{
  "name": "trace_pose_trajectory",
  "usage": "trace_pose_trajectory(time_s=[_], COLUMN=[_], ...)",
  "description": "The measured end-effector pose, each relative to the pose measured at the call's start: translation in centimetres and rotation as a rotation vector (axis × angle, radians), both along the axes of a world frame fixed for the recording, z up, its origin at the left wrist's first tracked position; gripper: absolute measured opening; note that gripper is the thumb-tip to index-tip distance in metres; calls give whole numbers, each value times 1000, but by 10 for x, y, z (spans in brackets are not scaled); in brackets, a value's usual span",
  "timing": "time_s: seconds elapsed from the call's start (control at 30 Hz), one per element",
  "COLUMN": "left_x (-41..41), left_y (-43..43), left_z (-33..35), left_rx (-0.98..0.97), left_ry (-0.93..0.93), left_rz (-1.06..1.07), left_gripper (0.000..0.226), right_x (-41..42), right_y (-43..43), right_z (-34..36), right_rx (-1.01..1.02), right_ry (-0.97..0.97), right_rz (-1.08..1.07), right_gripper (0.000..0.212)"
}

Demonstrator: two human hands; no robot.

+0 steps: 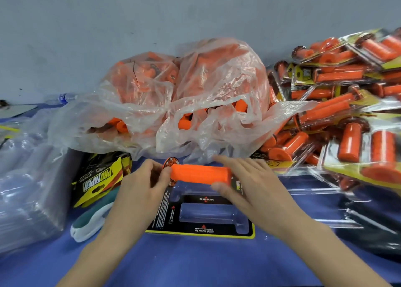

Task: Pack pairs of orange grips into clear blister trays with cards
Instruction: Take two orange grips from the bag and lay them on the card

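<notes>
An orange grip (200,173) lies crosswise over the far slot of a clear blister tray (243,223) that sits on a black and yellow card (159,217). My left hand (143,184) pinches the grip's flanged left end. My right hand (245,178) holds its right end, with the thumb under the grip and the fingers over it. The tray's near slot (206,214) holds no grip.
Clear plastic bags (184,100) full of loose orange grips lie just behind. A heap of packed blister packs (338,113) fills the right. Printed cards (97,178) and a stack of bagged clear trays (26,178) are at the left, with a teal and white tool (91,219) beside them.
</notes>
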State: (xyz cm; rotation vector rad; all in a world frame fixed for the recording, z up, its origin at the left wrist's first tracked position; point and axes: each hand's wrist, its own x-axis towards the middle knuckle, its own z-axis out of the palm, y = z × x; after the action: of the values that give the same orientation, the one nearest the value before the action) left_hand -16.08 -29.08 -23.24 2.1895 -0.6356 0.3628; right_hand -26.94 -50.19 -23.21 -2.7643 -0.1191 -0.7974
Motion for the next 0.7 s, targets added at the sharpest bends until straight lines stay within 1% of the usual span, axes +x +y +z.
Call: trace_pose_trajectory(time_s=[0.1, 0.17, 0.27, 0.43, 0.7], left_x=[10, 13, 11, 10, 15], left_y=[5, 4, -3, -8, -16], left_z=[-4, -9, -16, -27, -39], left_rx=[28, 51, 66, 104, 169], left_ry=[79, 91, 96, 118, 121], left_rz=[62, 70, 58, 30, 95], left_gripper=[19, 20, 21, 20, 22], right_x=[0, 0, -1, 1, 1], right_y=[-14, -21, -26, -28, -26], right_z=[-1, -4, -12, -20, -23], right_rx=[30, -11, -77, -129, -197], right_ry=[-12, -16, 13, 85, 62], right_rz=[-92, -178, -241, -185, -159], right_gripper=[43, 32, 26, 24, 14])
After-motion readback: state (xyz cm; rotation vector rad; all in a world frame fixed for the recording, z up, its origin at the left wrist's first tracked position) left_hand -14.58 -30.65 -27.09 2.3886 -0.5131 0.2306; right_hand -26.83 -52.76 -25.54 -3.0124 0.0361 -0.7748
